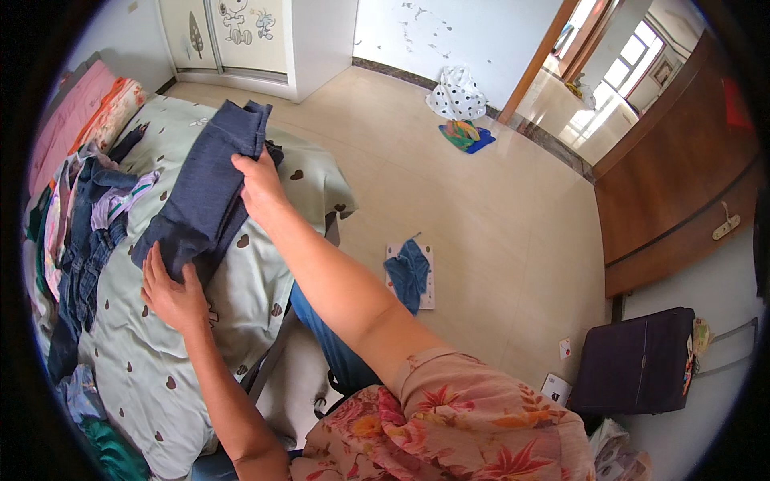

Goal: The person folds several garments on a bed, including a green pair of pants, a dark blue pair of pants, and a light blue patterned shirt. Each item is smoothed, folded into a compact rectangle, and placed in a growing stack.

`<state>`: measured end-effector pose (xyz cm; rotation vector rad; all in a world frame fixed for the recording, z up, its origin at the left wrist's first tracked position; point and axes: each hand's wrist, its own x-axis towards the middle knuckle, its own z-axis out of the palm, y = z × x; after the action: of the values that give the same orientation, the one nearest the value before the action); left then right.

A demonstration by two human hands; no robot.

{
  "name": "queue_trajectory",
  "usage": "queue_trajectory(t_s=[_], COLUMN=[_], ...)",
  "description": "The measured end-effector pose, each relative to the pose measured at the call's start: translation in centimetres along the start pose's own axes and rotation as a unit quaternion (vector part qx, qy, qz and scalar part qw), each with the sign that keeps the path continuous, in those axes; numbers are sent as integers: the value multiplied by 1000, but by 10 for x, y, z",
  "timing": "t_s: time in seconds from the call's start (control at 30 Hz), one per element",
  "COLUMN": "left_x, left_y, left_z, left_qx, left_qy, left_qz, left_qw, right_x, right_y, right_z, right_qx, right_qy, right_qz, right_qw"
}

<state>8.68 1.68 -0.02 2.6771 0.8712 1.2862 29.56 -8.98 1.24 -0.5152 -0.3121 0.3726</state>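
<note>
Dark blue trousers (207, 174), folded lengthwise, lie over the side of a bed covered with a pale green heart-print sheet (114, 361). My right hand (260, 183) grips their far right edge, thumb on top and the other fingers hidden beneath the cloth. At the near end, my left hand (171, 291) rests with spread fingers against the fabric; whether it pinches any of it I cannot tell. A darker bit of cloth (275, 151) shows from under the trousers beyond my right hand.
Jumbled clothes with jeans (90, 258) run along the bed's left side, near a pink pillow (72, 120). On the floor lie a blue cloth (409, 273), a polka-dot bag (457, 93) and a colourful cloth (466, 135). A dark suitcase (634, 361) stands by the wooden door (680, 162).
</note>
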Motion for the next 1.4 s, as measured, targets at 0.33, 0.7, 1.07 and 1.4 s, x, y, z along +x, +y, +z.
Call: queue_trajectory(t_s=[0.33,0.7,1.07,1.4], left_x=[9,-7,-19,-13], left_y=[-17,-29,-5,-12], left_z=[-14,-22,-32,-37], left_qx=[77,-477,-53,27], left_qy=[21,73,30,46], left_qz=[-20,-314,-119,-73], left_qw=[997,818,991,996], right_x=[4,3,6,15], right_y=[4,9,-3,-3], right_z=[11,13,16,2], right_qx=[137,35,136,107], right_qy=[-59,-66,-9,18], right_qz=[59,76,138,97], right_qw=[987,994,981,989])
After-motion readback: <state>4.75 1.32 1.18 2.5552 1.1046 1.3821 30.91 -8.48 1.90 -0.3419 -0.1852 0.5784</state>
